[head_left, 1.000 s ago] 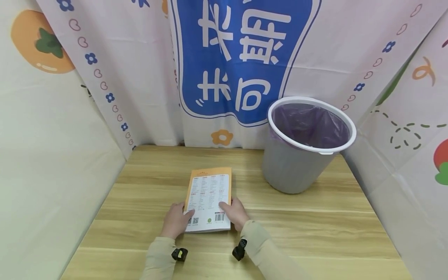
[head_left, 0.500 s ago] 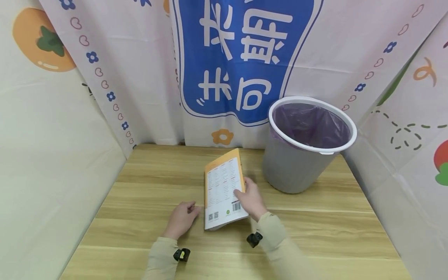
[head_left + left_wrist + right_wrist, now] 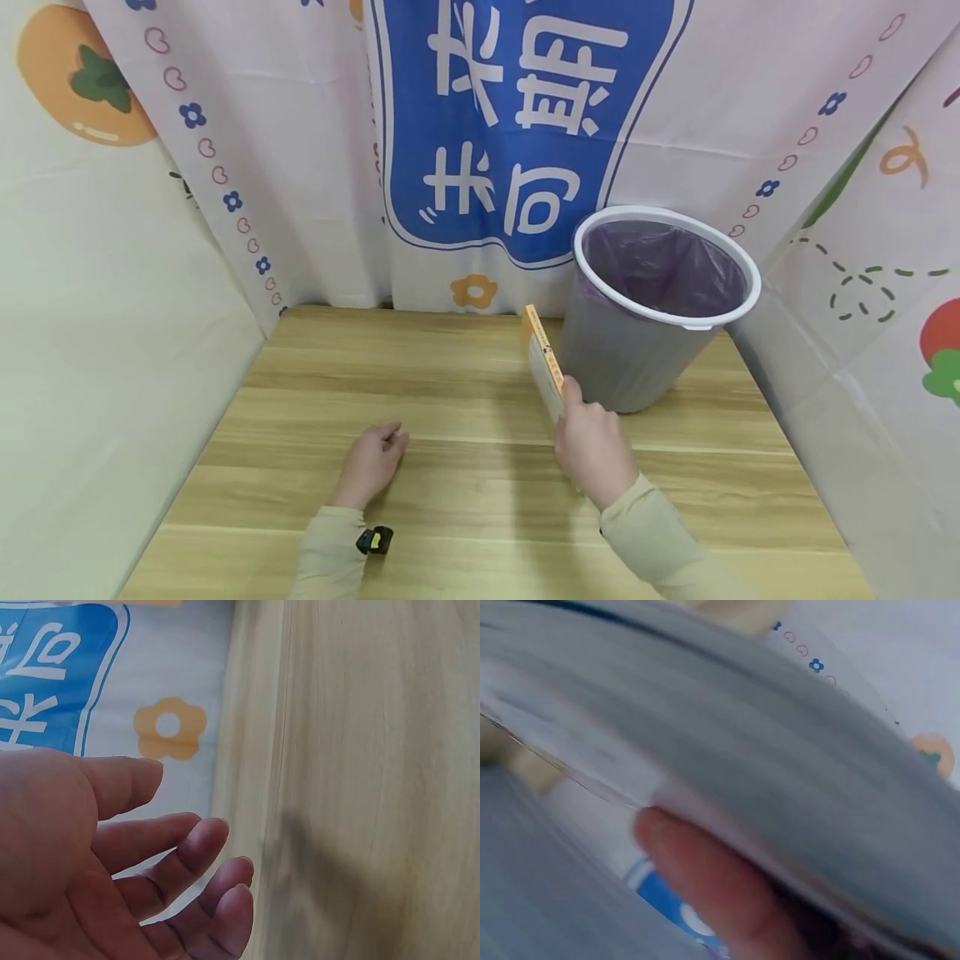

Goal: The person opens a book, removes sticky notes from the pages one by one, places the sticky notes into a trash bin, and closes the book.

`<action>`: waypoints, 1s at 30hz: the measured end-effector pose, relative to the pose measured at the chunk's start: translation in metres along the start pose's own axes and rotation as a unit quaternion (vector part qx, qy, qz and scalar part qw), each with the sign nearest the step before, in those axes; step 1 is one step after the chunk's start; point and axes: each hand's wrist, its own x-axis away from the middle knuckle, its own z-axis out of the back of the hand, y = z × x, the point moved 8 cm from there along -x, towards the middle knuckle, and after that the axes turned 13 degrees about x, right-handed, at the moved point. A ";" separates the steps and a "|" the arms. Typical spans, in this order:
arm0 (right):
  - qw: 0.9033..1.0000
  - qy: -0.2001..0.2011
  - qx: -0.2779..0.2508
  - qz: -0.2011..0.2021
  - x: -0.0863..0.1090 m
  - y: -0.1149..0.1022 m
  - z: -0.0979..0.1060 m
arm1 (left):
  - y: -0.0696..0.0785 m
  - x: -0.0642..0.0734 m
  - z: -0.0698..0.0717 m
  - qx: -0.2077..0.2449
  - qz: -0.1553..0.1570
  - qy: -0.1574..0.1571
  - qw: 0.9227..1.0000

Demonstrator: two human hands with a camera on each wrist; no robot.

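Note:
My right hand (image 3: 597, 450) grips a book (image 3: 546, 367) by its spine side, holding it on edge above the table beside the bin. The book's orange spine faces up in the head view, and part of its white back cover shows on the left. In the right wrist view the blurred page edges of the book (image 3: 727, 750) fill much of the picture, with one digit against it. Holding nothing, my left hand (image 3: 371, 467) rests over the table on the left. Its fingers (image 3: 180, 870) are loosely curled in the left wrist view.
A grey waste bin (image 3: 622, 358) with a white rim and a purple liner stands at the back right of the wooden table (image 3: 435, 500). Printed cloth (image 3: 322, 167) hangs behind the table and along both sides.
The left hand has let go of the book and drawn back slightly. My right hand has lifted the book, carried it right towards the bin and turned it on edge.

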 end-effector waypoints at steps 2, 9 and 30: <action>0.999 0.003 0.047 0.003 0.003 -0.005 -0.003 | 0.000 0.000 0.000 -0.001 0.001 0.000 1.000; 0.993 -0.079 0.073 -0.047 -0.003 -0.023 -0.050 | 0.001 0.001 0.000 -0.003 0.005 -0.005 1.000; 0.966 -0.245 0.074 -0.045 -0.023 -0.098 -0.172 | -0.003 0.002 -0.002 -0.013 0.010 -0.006 1.000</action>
